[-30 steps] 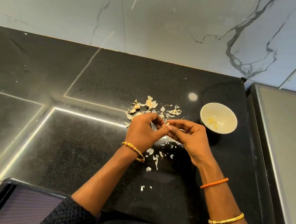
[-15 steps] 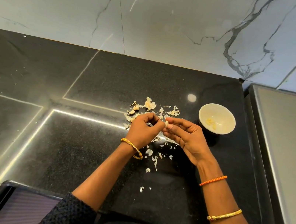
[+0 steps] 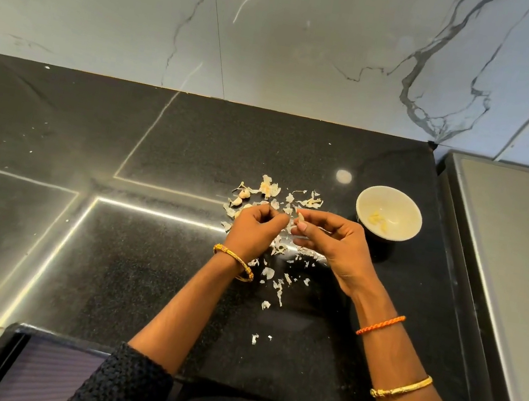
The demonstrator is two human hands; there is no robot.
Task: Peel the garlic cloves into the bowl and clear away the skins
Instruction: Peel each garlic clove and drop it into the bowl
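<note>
Clove (image 3: 300, 218) pinched at right hand (image 3: 336, 243) fingertips, above the counter (image 3: 141, 267) just left of the bowl (image 3: 389, 213). Likely light, firm, a bit slick once bare; best held by the ends so the papery skin tears off the side. Left hand (image 3: 256, 230) curled, fingertips next to the clove, probably pinching skin, can't tell for sure. Skins (image 3: 274, 271) flimsy, scattered under and beyond the hands; peeled pieces already in bowl.

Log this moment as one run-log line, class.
step: peeling | right hand: pinches garlic clove | left hand: curled, contents unclear | bowl: holds peeled cloves | skins: on counter
</note>
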